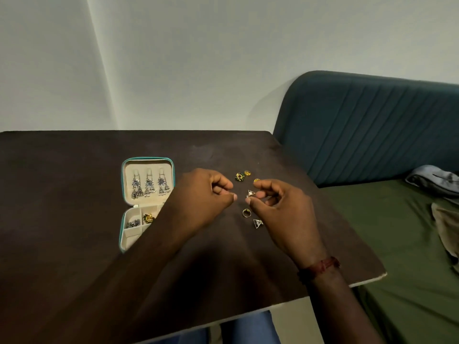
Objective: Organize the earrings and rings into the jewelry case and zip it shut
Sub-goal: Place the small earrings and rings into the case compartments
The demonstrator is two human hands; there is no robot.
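My right hand pinches a triangle earring above the table, near its right edge; my left hand is curled, on what I cannot tell. A slip could send the earring off that edge, far from the open case

Dark brown counter, open teal jewelry case flat on it, loose rings and a triangular piece scattered to its right

I count one case, three hanging earrings, two stowed pieces, two triangle studs, one ring and three gold pieces.
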